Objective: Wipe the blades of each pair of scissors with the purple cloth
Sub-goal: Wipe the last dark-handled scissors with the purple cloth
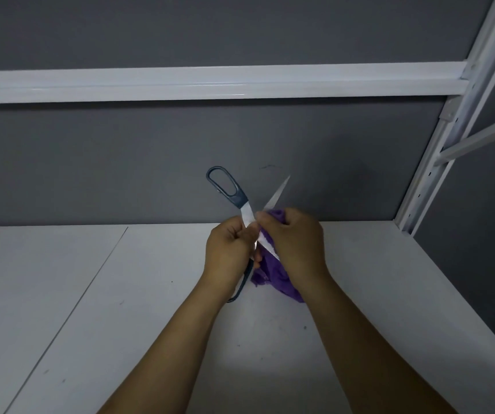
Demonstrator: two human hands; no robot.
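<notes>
One pair of scissors [227, 186] with dark blue-grey handles is held open in an X above the white shelf. My left hand [229, 251] grips it near the pivot; one handle loop sticks up to the left, the other hangs below my wrist. One blade points up and to the right, its tip free. My right hand [295, 240] holds the purple cloth [273, 274] bunched against the other blade, with the cloth hanging down under my palm. No other scissors are in view.
The white shelf board [120, 309] has a seam running diagonally on the left. A grey back wall [120, 162], a white crossbar [210, 85] above and a white metal upright [437, 162] at the right enclose the space.
</notes>
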